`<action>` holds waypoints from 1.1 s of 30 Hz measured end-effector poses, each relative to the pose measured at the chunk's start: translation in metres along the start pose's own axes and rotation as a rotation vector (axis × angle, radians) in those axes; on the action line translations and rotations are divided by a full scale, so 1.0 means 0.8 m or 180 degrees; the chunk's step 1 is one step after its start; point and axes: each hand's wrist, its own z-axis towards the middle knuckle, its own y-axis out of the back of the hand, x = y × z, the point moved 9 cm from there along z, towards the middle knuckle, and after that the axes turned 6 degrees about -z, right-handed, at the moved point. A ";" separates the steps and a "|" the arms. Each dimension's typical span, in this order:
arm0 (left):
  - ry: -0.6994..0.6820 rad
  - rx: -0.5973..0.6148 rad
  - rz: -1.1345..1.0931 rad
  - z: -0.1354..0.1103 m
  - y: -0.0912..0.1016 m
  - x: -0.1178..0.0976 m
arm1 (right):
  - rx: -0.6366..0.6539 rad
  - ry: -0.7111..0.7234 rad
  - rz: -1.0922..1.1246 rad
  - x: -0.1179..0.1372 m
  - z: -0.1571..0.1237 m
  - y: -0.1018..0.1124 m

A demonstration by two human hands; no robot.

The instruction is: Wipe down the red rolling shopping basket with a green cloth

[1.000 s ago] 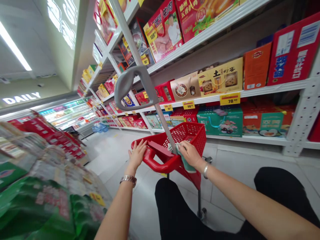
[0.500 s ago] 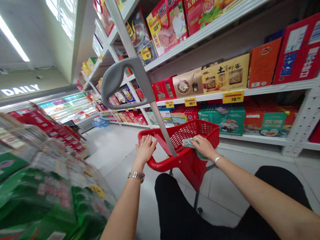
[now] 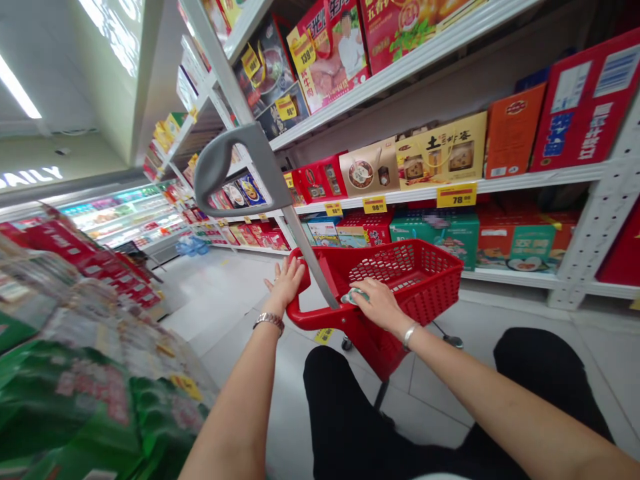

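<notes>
A red plastic shopping basket cart (image 3: 435, 293) stands in front of my knees, with a metal pole and a grey loop handle (image 3: 267, 170) rising at a slant from it. My left hand (image 3: 286, 285) rests on the left end of the cart's red frame, fingers stretched and apart. Under my right hand (image 3: 377, 305) a light green cloth (image 3: 354, 295) is bunched. The hand presses it on the cart's near rim, just right of the pole's foot. Part of the cloth is hidden by my fingers.
Shelves (image 3: 520, 177) of boxed goods with yellow price tags run close behind the cart. At the left, green packages (image 3: 65, 400) are stacked beside my arm. Red boxes (image 3: 115, 273) stand farther back. Cart wheels (image 3: 347, 344) rest on the tiled floor.
My right hand has moved left with the cloth, from the basket's near side to the rim near the pole. The cart has turned a little, its basket end swinging right. My left hand stays on the frame.
</notes>
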 end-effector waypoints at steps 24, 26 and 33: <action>-0.2337 -0.1272 -0.0399 -0.168 -0.022 -0.225 | -0.0748 -0.0375 -0.0791 -0.098 -0.064 0.037; -0.1650 -0.1002 -0.0066 -0.129 -0.047 -0.210 | -0.0624 -0.0290 -0.0719 -0.084 -0.064 0.028; -0.0964 -0.0811 0.0426 -0.112 -0.064 -0.145 | -0.0121 -0.0061 -0.0560 -0.041 -0.059 -0.006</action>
